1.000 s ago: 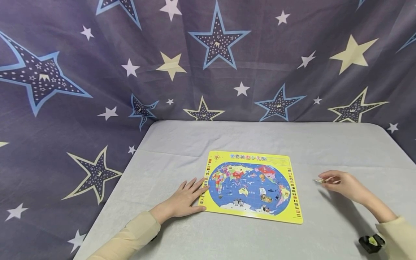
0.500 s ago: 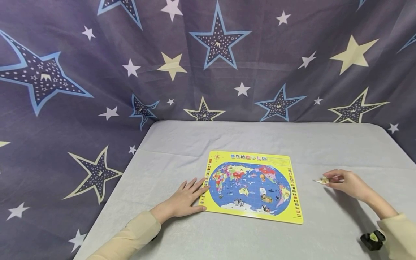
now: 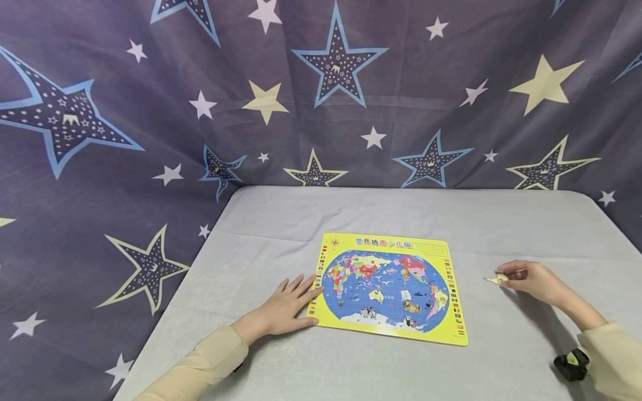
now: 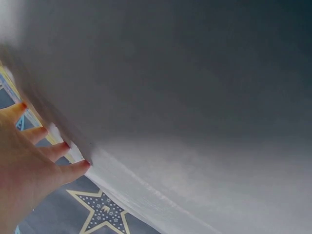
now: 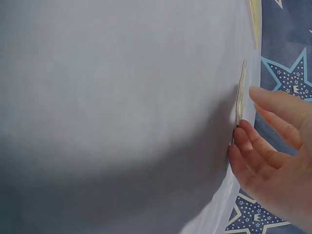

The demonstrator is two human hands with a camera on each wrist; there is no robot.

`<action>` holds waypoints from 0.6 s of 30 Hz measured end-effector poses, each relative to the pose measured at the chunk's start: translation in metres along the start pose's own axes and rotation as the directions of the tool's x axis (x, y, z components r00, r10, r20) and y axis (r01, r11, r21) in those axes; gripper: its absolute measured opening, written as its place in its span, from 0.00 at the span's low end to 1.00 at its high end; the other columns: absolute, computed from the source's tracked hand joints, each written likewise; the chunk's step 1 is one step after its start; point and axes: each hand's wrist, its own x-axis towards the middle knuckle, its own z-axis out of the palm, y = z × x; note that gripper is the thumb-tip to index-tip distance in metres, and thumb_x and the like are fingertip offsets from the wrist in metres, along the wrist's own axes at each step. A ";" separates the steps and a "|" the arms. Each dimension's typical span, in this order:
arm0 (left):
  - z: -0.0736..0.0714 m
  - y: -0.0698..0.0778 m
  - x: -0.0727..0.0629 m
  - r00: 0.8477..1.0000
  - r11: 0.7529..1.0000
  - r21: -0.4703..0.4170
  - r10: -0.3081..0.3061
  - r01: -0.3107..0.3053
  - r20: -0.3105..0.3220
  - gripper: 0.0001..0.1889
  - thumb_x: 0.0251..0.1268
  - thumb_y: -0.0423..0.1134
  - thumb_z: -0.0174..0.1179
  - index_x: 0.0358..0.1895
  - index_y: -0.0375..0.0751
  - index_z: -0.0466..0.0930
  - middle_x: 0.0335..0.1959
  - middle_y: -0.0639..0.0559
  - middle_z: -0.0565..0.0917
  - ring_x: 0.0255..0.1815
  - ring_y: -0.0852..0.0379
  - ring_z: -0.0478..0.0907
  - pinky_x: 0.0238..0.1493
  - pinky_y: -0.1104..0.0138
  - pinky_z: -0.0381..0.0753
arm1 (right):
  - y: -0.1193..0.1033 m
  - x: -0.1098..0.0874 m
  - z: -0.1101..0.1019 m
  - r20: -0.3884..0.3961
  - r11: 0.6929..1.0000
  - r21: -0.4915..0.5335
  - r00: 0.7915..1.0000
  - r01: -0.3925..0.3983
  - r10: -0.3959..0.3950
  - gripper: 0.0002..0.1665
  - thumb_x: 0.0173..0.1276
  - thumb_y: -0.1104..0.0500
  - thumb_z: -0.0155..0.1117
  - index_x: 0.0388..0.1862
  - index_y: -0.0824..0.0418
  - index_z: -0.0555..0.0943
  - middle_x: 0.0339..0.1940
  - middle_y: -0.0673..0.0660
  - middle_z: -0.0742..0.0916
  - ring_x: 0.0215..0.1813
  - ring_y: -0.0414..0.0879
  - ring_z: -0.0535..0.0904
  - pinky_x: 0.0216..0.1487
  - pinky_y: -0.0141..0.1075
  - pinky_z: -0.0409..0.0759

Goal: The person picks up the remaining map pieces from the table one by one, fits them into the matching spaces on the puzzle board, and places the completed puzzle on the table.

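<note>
A yellow-bordered world map puzzle board (image 3: 386,334) lies flat on the cloth-covered table. My left hand (image 3: 281,312) rests with spread, straight fingers at its left edge, the fingertips overlapping the yellow border. To the right of the board, my right hand (image 3: 534,284) pinches a small, flat, cream-coloured puzzle piece (image 3: 497,279) with a pointed end towards the board. In the right wrist view the piece (image 5: 240,97) shows nearly edge-on as a thin sliver by the fingertips. The left wrist view has the left hand (image 4: 29,165) with its fingers apart at the board's edge.
A pale grey cloth (image 3: 281,217) covers the table. Behind it and along the left hangs a dark curtain (image 3: 371,161) printed with stars. A black wrist device (image 3: 572,365) is at the right sleeve.
The right fingers have shifted slightly to the right along the piece, which now shows more of its cream face. The left hand and the board have stayed in place.
</note>
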 end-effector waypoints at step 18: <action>0.001 0.000 0.000 1.000 1.000 -0.001 -0.003 0.003 -0.001 0.37 0.58 0.69 0.36 0.69 0.56 0.49 0.71 0.51 0.44 0.69 0.45 0.42 0.62 0.45 0.45 | 0.002 0.004 0.001 0.063 0.996 -0.053 0.996 -0.066 0.069 0.18 0.50 0.65 0.66 0.39 0.75 0.78 0.25 0.51 0.80 0.24 0.31 0.67 0.24 0.29 0.68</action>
